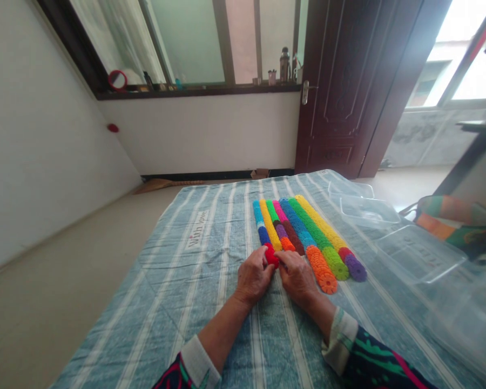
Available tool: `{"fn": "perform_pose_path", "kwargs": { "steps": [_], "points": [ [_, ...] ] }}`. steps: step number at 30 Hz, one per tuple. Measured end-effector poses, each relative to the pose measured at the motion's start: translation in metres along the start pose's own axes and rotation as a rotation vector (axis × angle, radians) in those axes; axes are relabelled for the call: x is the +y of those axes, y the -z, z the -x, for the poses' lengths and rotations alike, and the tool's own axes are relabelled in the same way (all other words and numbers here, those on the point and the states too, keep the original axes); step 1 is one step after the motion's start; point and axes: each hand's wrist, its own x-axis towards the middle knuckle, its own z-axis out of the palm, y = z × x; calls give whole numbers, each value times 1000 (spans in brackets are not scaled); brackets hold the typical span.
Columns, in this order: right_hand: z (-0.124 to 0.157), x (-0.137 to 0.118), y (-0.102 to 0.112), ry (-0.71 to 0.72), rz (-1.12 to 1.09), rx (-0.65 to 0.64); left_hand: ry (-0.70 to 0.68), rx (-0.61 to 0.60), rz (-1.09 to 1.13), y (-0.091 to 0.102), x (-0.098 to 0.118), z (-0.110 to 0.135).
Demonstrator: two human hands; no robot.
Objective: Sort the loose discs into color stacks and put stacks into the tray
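Note:
Several rows of stacked, toothed plastic discs (303,229) lie side by side on a blue striped cloth (194,281): blue, yellow, green, pink, purple, orange. My left hand (253,278) and my right hand (297,275) meet at the near end of the rows. Both pinch a small stack of red discs (271,255) between their fingertips, right by the end of the blue row.
Clear plastic tubs (419,251) and lids (350,189) sit on the right side of the cloth. A striped cushion or bag (453,216) lies beyond them. A dark wooden door (348,86) and a window sill with bottles stand at the back. Bare floor lies to the left.

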Motion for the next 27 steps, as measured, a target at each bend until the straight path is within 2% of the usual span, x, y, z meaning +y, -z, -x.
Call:
{"fn": "perform_pose_path", "kwargs": {
  "steps": [27],
  "points": [
    [-3,-8,1,86,83,-7,23,20,13,1,-4,-3]
  ]
}}
